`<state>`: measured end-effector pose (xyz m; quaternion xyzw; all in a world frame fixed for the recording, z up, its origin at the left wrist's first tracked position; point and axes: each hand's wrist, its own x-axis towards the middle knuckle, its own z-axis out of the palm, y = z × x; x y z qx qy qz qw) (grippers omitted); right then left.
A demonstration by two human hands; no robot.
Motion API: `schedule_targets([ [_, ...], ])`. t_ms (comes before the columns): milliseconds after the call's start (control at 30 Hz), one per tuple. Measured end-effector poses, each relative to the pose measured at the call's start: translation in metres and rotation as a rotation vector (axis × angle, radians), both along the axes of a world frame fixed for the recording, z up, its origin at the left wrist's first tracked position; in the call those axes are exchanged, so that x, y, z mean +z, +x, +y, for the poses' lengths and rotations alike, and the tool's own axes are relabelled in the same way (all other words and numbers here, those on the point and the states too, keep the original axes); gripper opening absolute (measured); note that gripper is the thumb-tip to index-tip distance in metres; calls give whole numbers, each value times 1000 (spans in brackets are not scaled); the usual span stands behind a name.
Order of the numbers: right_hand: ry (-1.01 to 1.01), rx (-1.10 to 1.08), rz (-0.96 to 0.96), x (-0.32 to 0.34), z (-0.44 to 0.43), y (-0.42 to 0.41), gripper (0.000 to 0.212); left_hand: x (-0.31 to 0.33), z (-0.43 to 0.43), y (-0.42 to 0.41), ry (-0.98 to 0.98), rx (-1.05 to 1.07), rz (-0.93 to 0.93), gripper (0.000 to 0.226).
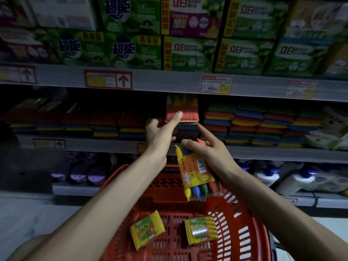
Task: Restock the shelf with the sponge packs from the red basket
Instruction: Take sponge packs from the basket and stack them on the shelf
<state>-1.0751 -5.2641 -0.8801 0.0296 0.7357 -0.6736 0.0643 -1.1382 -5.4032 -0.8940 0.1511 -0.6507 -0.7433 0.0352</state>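
Note:
My left hand (160, 135) pinches a red-topped sponge pack (186, 110) at the front of the middle shelf (94, 144), thumb on top and fingers underneath. My right hand (210, 150) grips a second sponge pack (196, 173) with an orange label and yellow, blue, green and red sponges, held upright above the red basket (246, 213). Its index finger stretches up to the lower right corner of the shelf pack. Two yellow-edged packs lie in the basket, one (146, 229) on the left and one (200, 229) on the right.
Stacks of sponge packs fill the middle shelf to the left (75, 121) and right (254, 122) of the gap. Green boxes (188, 51) crowd the shelf above. White bottles (267, 175) and purple items (81, 172) stand on the lower shelf.

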Motion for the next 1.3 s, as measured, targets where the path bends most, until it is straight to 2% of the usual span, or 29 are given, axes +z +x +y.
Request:
schedule_targets([
  [167, 5, -31, -30, -1, 3, -8, 88, 7, 5, -3, -193, -11, -14, 65],
  [233, 15, -23, -34, -1, 5, -11, 81, 8, 7, -2, -294, -36, -13, 45],
  [300, 8, -17, -47, -2, 5, -13, 75, 7, 11, 0, -358, -50, -1, 39],
  [400, -18, -48, -84, -3, 5, -13, 66, 5, 14, 2, -373, -31, 3, 30],
  [500, 1, -34, -96, -4, 7, -9, 53, 2, 7, -1, -295, 2, 10, 17],
  [600, 33, -41, -65, -1, 9, -3, 40, 5, -3, 5, -241, 19, 45, 13],
  [667, 32, -55, -45, 1, 9, 2, 40, 5, -7, 18, -167, -68, 24, 18],
  [800, -64, -110, -107, -4, 2, -3, 65, 6, -6, 56, -33, -455, -209, 67],
  [867, -121, -108, -141, -7, -5, -5, 74, 1, -3, 65, 1, -572, -236, 67],
  [933, -187, -81, -194, -4, -10, -5, 67, -2, -7, 66, 13, -556, -239, 61],
  [1000, -208, -102, -203, 1, -9, -8, 48, -3, -14, 60, 38, -521, -279, 76],
  [1067, -111, -196, -135, 0, -4, -15, 40, -2, -24, 55, -12, -513, -254, 83],
  [1133, -38, -301, -67, -1, 4, -23, 30, -2, -35, 52, -104, -517, -198, 79],
  [1233, 4, -369, -107, -2, 13, -29, 27, -3, -41, 39, -66, -558, -199, 70],
  [1300, -20, -328, -136, 3, 10, -30, 35, -8, -36, 24, 19, -476, -267, 65],
])
